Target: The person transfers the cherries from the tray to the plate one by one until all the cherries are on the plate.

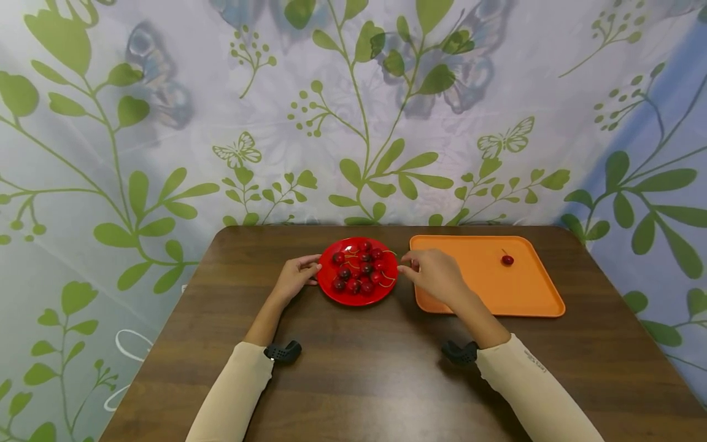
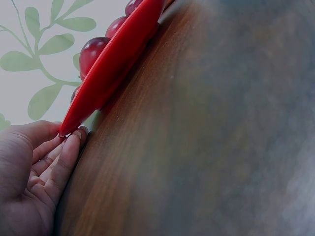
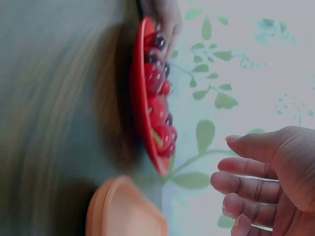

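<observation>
A red plate (image 1: 359, 301) stands near the table's far edge, heaped with several dark red cherries (image 1: 353, 285), some with green stems. My left hand (image 1: 295, 277) pinches the plate's left rim, thumb above and fingers beneath; the left wrist view shows this red plate (image 2: 110, 66) at the left fingertips. My right hand (image 1: 436, 273) hovers between the plate's right side and the orange tray (image 1: 475, 301). In the right wrist view the right hand (image 3: 266, 182) has its fingers loosely bent and apart, holding nothing.
One cherry (image 1: 507, 260) with a stem lies on the orange tray at the right. Under everything is a brown wooden table (image 1: 359, 368). A curtain (image 1: 193, 110) with a green leaf print hangs right behind its far edge.
</observation>
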